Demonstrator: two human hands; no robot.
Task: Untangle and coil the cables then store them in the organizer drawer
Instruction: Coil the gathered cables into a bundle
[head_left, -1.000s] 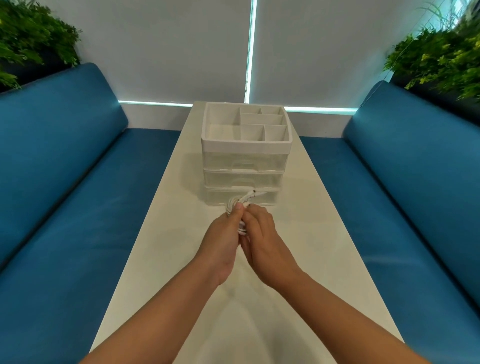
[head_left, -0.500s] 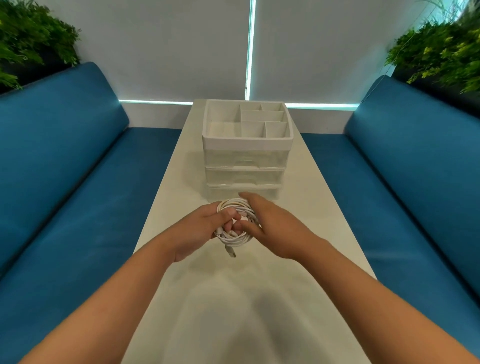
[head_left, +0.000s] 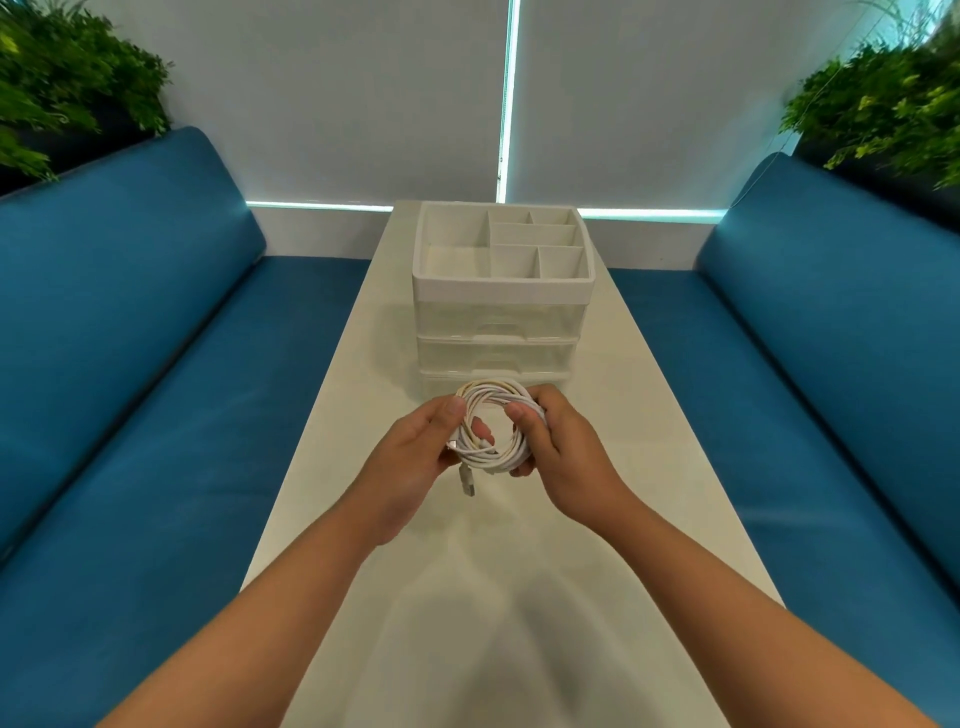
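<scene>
A booth with pale grey roller blinds (head_left: 363, 98) across the back wall, thin strips of bright light showing between and beneath them, holds two long blue upholstered benches (head_left: 130, 338) that face each other along the left and right sides, with leafy green plants (head_left: 67, 88) behind each backrest in the upper corners. Between the benches runs a long, narrow white table (head_left: 649, 467) stretching away from the person. Toward its far end stands a white plastic desk organizer (head_left: 501, 291) with an open top tray split into several compartments and clear drawers stacked below it; all the drawers that show are pushed in. Both bare forearms reach in from the bottom edge and meet above the middle of the table, just in front of the organizer's lowest drawer. The left hand (head_left: 415, 457) grips the left side of a coiled white cable (head_left: 493, 426), its fingers curled round the loops, while the right hand (head_left: 563, 452) clasps the right side, thumb pressed on top of the strands. The coil is held in the air as a round, many-looped ring between the two hands. A short silver-tipped connector end (head_left: 466, 480) hangs down from the coil's lower left edge.
</scene>
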